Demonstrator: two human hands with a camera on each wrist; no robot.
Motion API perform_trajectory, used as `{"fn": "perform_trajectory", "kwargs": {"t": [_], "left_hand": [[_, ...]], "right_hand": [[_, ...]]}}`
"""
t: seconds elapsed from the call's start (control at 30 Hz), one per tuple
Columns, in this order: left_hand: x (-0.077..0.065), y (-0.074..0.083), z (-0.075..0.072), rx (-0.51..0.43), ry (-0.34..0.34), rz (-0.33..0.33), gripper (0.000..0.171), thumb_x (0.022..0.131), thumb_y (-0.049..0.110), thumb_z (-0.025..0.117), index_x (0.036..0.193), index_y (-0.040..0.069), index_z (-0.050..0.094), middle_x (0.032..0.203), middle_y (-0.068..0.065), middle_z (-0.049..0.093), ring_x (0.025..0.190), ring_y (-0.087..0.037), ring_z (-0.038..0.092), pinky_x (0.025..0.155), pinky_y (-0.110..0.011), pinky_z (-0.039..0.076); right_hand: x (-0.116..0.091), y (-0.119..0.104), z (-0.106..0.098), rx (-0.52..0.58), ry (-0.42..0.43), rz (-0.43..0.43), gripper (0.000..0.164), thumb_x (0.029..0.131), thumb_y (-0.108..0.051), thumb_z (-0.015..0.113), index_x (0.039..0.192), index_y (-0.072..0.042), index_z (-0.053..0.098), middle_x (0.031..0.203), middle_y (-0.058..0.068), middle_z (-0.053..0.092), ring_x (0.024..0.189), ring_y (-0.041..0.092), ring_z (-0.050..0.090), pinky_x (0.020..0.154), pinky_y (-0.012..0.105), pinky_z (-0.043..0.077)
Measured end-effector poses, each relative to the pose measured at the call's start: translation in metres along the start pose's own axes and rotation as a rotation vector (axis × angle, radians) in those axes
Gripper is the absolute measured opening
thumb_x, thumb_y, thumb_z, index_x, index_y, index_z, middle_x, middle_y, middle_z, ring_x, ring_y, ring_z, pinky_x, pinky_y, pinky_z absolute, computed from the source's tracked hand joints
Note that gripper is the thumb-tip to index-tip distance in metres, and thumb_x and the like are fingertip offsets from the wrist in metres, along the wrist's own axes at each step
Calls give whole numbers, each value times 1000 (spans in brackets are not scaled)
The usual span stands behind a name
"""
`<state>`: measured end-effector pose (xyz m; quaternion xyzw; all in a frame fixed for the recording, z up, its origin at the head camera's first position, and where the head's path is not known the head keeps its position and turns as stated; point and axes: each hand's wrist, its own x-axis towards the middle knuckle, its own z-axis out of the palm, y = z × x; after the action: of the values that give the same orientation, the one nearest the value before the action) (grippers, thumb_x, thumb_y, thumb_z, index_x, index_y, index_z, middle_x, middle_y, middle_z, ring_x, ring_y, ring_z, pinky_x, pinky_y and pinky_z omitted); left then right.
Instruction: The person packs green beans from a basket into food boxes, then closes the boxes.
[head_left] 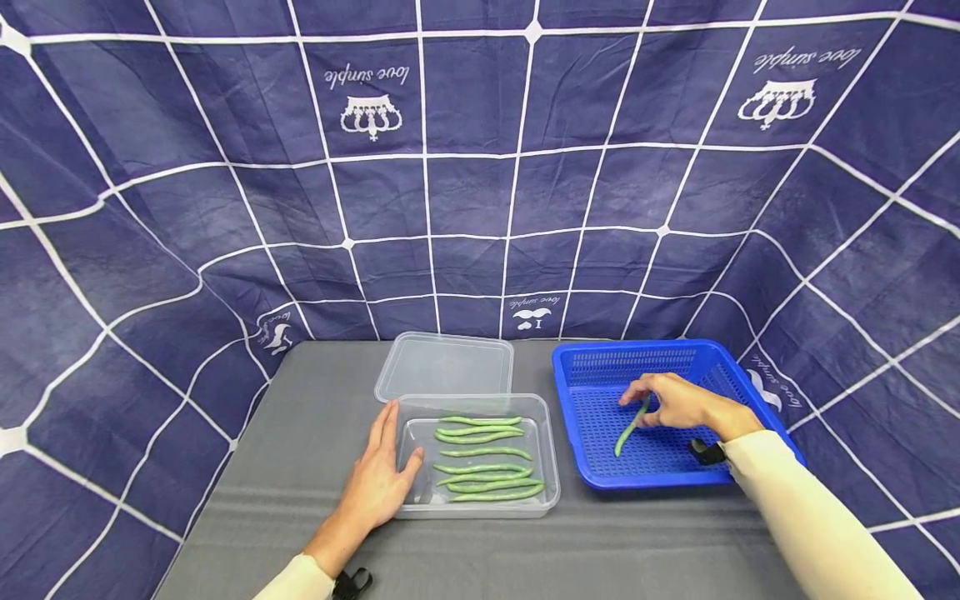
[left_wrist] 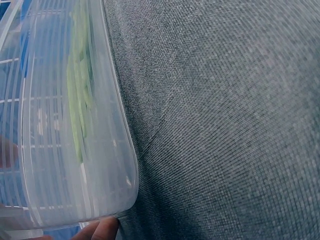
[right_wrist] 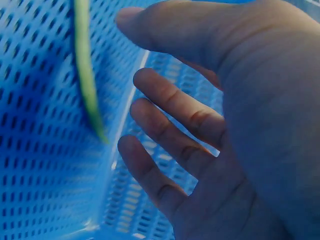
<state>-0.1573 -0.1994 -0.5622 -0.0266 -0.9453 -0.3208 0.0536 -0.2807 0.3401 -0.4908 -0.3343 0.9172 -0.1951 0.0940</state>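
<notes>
My left hand (head_left: 381,477) lies along the left side of a clear plastic container (head_left: 552,467). Its fingers are extended toward the far left corner, and the thumb reaches over the rim. Several green beans (head_left: 480,453) lie side by side across the container's floor. Over the blue plastic basket (head_left: 600,481), my right hand (head_left: 678,404) reaches down around a single green bean (head_left: 624,439). In the right wrist view, this bean (right_wrist: 86,75) stands apart from the thumb and the spread fingers, with nothing held between them.
A clear lid (head_left: 450,367) lies flat behind the container, close to its back rim. Grey cloth (head_left: 300,467) covers the tabletop. A dark blue curtain (head_left: 465,200) with white grid lines encloses the back and both sides.
</notes>
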Motion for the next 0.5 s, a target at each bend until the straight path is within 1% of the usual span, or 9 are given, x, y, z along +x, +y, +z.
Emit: {"fn": "perform_trajectory", "kwargs": {"t": [0.13,0.27,0.37,0.5], "left_hand": [[0,-1,2,0,12,4,95,111,32,75,186,7,22,193,-15,25,158,-54,59,119,-74,54],[-1,-1,3,-6,17,2,96,111,31,76,187,7,22,193,-16,26,157,-55,60,120,-73,54],[-2,-1,2,-5,22,4,95,110,31,76,186,8,23,192,-16,27,155,-55,61,119,-73,54],[-1,0,3,-1,15,1,95,111,33,74,187,9,22,193,-15,26,155,-55,61,119,-74,54]], "right_hand": [[-3,11,4,23,-43,41,41,85,-14,102,123,-11,88,119,6,87,113,32,83,105,55,64],[-4,20,9,39,-68,53,41,83,-14,103,121,-13,88,117,5,88,113,31,84,106,54,64],[-3,25,12,42,-69,53,41,81,-16,104,119,-15,89,114,2,87,111,29,83,105,53,63],[-3,29,16,32,-50,41,39,76,-20,106,112,-20,90,107,-2,82,105,24,75,99,45,57]]}}
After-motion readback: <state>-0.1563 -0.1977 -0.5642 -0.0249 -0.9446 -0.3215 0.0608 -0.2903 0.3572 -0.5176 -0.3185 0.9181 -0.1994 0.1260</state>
